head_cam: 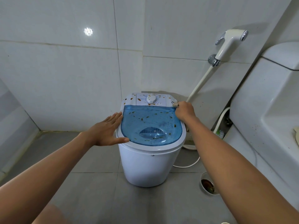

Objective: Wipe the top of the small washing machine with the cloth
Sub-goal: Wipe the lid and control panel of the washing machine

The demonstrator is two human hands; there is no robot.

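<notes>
A small white washing machine [145, 165] stands on the grey floor, with a see-through blue lid [150, 125] and a white dial [151, 99] at the back. Brown and orange specks are scattered over the lid and the control panel. My left hand [107, 130] lies flat and open against the machine's left rim, fingers spread. My right hand [184, 110] is at the back right corner of the top, fingers closed on a small beige cloth [176, 104], of which only a bit shows past the knuckles.
Tiled walls close in behind and to the left. A white toilet cistern [265, 110] stands at the right, with a bidet sprayer [229, 44] and its hose on the wall. A floor drain [207, 185] and a white cord lie on the floor right of the machine.
</notes>
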